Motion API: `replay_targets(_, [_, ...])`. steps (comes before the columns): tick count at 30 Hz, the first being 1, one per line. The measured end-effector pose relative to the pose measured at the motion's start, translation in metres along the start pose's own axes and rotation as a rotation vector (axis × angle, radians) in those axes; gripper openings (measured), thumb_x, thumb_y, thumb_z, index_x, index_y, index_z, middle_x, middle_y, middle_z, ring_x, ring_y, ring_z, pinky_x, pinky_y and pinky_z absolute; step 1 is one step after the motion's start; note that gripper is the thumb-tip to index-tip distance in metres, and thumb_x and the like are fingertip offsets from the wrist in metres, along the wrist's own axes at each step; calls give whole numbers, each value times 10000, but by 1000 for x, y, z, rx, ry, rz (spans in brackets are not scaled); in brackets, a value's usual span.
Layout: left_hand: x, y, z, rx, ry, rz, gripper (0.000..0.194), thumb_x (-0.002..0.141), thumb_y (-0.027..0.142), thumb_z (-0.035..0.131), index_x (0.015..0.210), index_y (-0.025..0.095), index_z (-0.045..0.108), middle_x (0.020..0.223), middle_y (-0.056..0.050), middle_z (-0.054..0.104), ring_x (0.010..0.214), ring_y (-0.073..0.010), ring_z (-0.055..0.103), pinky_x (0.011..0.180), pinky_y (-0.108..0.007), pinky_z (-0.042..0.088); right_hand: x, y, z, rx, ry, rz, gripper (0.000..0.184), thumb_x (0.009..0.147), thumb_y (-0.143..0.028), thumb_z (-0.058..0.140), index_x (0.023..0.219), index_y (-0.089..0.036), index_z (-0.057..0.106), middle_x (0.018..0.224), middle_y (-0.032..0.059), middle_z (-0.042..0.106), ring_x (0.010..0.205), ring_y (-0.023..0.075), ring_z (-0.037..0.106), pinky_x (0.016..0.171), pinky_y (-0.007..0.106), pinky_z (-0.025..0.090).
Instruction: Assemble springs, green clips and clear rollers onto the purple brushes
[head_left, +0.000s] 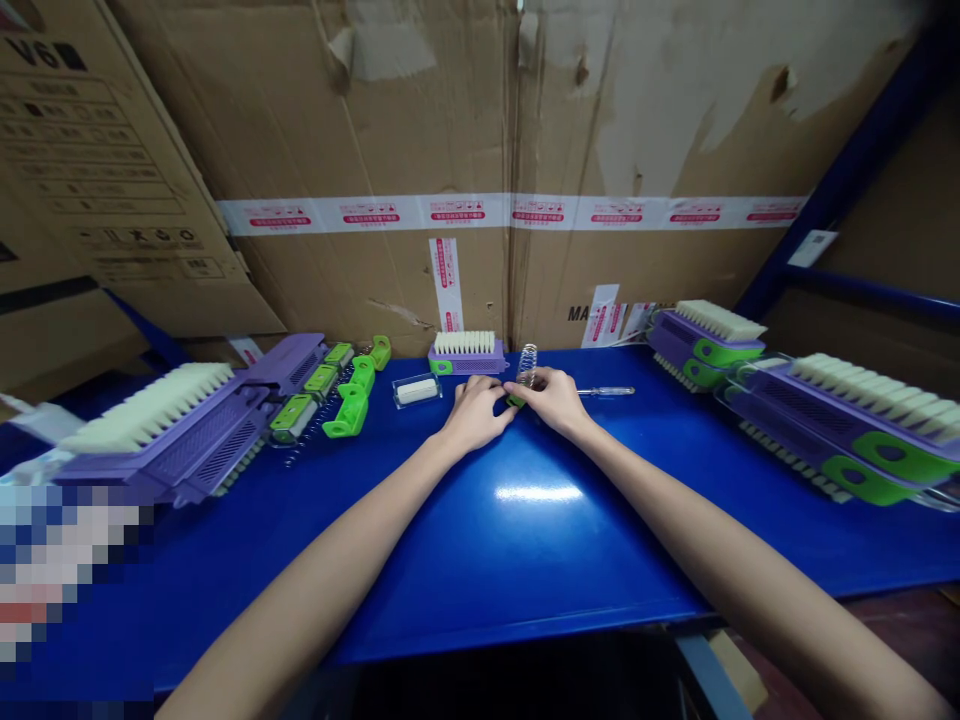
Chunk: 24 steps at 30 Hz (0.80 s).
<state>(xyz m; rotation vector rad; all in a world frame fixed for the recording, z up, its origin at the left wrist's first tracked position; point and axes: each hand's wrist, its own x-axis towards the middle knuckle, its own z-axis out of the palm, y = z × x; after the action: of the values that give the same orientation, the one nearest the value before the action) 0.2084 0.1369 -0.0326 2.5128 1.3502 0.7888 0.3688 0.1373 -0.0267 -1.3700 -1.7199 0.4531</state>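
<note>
Near the back of the blue table, my left hand and my right hand meet fingertip to fingertip. Between them is a small green plastic part, mostly covered by fingers; my left thumb and fingers close on it. A metal coil spring stands upright at the closed fingers of my right hand. Behind my right hand lies a screwdriver with a clear handle. Just behind my left hand rests a purple brush with cream bristles, and left of it a small clear case with a cream block.
Purple brush assemblies lie at left beside several green clips, metal-topped green parts and loose springs. More purple and green brushes are stacked at right. Cardboard walls the back; a blue frame post rises at right.
</note>
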Motion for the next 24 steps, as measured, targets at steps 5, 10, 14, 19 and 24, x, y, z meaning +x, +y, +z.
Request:
replay_targets(5, [0,2,-2,61,4,2,340,819,407,579,1045,163,646,1106,-110,615,1086,-296,485,911,-461,353,-1,-2,0,50,-45,16,341,751,-486,646,795,-156,720,719,52,710,683,189,638,630,271,449])
replay_targets(10, [-1,5,-2,154,15,-11,287,821,357,554,997,166,677,1055,-106,632,1061,-293,493,891,-452,351,-1,-2,-1,-85,-8,-36,305,777,-439,643,815,-152,738,814,83,705,774,210,637,705,298,454])
replay_targets(14, [-3,4,-2,269,39,37,303,826,327,531,1036,162,673,1089,-126,623,1067,-304,484,903,-473,334,1,2,-2,-182,48,-79,254,770,-411,661,778,-168,732,851,85,701,850,222,626,789,318,450])
replay_targets(19, [-4,-3,-9,378,63,64,294,848,265,477,1051,167,666,1116,-147,602,1105,-314,465,918,-485,316,2,4,-1,-169,-14,-89,265,785,-435,639,822,-189,729,810,62,708,783,212,628,735,305,449])
replay_targets(24, [0,-5,-34,580,9,108,285,816,150,449,991,129,673,1012,-184,627,1053,-333,503,878,-471,328,3,6,1,-317,6,-81,297,767,-472,650,801,-192,745,804,86,671,814,224,590,783,342,432])
